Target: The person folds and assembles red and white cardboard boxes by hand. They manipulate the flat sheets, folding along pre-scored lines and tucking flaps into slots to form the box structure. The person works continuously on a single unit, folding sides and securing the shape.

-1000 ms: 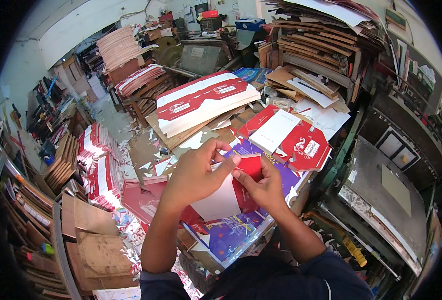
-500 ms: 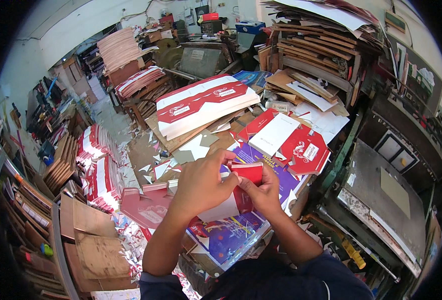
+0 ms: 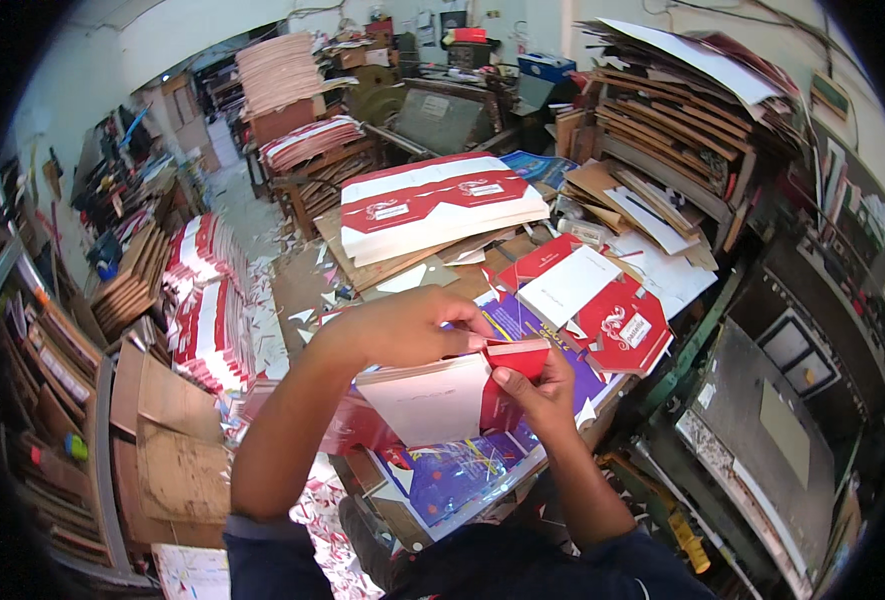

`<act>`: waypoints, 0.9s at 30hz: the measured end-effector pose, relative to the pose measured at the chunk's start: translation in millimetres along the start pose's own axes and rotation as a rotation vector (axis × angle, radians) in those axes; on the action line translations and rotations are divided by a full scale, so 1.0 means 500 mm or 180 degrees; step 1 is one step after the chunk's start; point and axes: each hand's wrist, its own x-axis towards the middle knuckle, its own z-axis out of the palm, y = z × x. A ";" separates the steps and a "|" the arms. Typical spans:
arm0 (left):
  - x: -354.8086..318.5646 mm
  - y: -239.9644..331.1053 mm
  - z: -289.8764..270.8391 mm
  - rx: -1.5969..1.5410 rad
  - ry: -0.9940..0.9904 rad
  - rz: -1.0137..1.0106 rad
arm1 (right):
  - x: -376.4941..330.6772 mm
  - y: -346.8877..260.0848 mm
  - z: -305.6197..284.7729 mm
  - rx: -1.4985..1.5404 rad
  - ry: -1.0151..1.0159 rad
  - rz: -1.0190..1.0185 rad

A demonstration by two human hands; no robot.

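Observation:
A thick stack of red and white printed card blanks (image 3: 432,402) stands on edge between my hands, its white panel facing me. My right hand (image 3: 537,385) grips the red right end, thumb pressed on the front face and fingers behind. Over the top edge bends my left hand (image 3: 412,325), its fingertips pinched at the stack's upper right corner; what exactly they pinch is partly hidden. Just beyond, another stack of cut blanks (image 3: 572,285) lies flat, white in the middle with red ends.
A purple printed sheet (image 3: 462,475) covers the near tabletop. Farther back lies a tall pile of uncut red and white sheets (image 3: 442,205). White offcuts (image 3: 402,280) litter the table and floor. More piles (image 3: 207,345) stand at left, a metal machine (image 3: 752,430) at right.
The stack now shows more of its white panel. My left forearm has swung out to the left, while the fingertips stay at the stack's corner. The view has shifted slightly.

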 end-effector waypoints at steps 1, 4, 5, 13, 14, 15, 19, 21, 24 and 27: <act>0.007 0.006 -0.007 -0.0100 -0.0242 -0.0264 | 0.000 -0.003 0.002 0.0040 -0.0003 -0.0002; 0.014 -0.009 -0.018 -0.0727 -0.0551 -0.0227 | -0.004 0.002 -0.008 0.0000 -0.0094 -0.0070; 0.016 -0.015 -0.021 -0.0924 -0.0665 -0.0192 | -0.003 0.003 -0.013 -0.0043 -0.0135 -0.0108; 0.020 -0.035 -0.015 -0.0313 -0.0474 0.0314 | 0.002 0.011 -0.010 -0.0025 -0.0098 -0.0170; 0.019 -0.029 -0.010 -0.0183 -0.0308 0.0360 | 0.001 0.005 -0.004 0.0007 -0.0062 -0.0150; 0.020 -0.026 -0.005 -0.0049 -0.0149 0.0411 | 0.002 0.003 -0.001 0.0036 -0.0017 -0.0136; 0.039 -0.024 0.011 0.0518 0.0111 0.0495 | -0.002 0.026 -0.024 -0.0414 -0.0132 -0.0583; 0.044 -0.010 0.017 0.0635 0.0105 0.0335 | -0.009 0.032 -0.028 -0.0534 -0.0081 -0.0818; 0.040 0.013 0.026 0.0834 0.0124 0.0130 | -0.011 0.023 -0.023 -0.0489 -0.0125 -0.0946; 0.044 -0.031 0.029 0.0792 0.0374 0.0895 | -0.009 0.015 -0.022 -0.0364 -0.0263 -0.0519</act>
